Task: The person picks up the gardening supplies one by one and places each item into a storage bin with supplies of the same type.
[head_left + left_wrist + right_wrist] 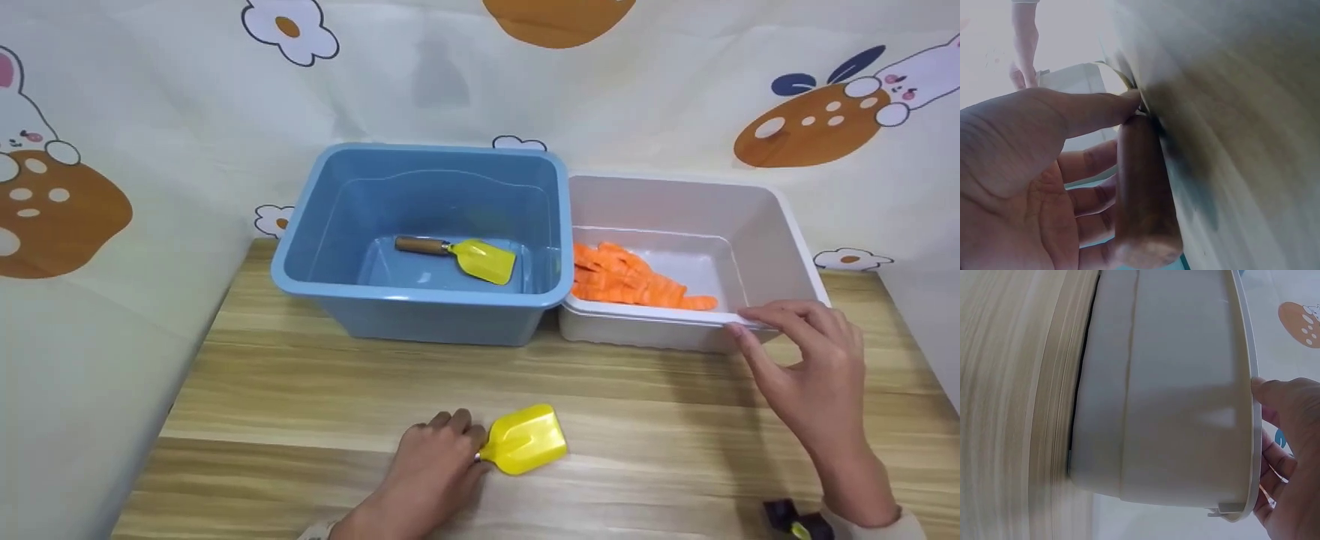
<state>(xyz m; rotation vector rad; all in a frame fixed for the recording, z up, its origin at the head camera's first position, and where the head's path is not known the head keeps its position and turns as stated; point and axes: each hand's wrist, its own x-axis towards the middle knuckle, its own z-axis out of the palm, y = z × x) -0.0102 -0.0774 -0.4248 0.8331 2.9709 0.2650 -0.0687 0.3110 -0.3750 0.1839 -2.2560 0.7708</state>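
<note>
Near the front of the table, my left hand (442,465) grips a small shovel (525,440) with a yellow blade pointing right. The left wrist view shows its brown wooden handle (1145,191), thumb at the neck and fingers behind it. My right hand (814,367) pinches the front rim of a whitish bin (765,247) near its right corner; the thumb is outside and the fingers reach over the edge. Orange carrot-like slices (630,281) lie in a heap on the left side of this bin. Its plain outer wall (1185,399) fills the right wrist view.
A blue bin (442,319) stands left of the whitish one, their rims close together. A second yellow shovel (484,260) lies inside it. A small dark object (784,514) is by my right wrist. Patterned cloth (420,82) hangs behind the wooden table (300,390).
</note>
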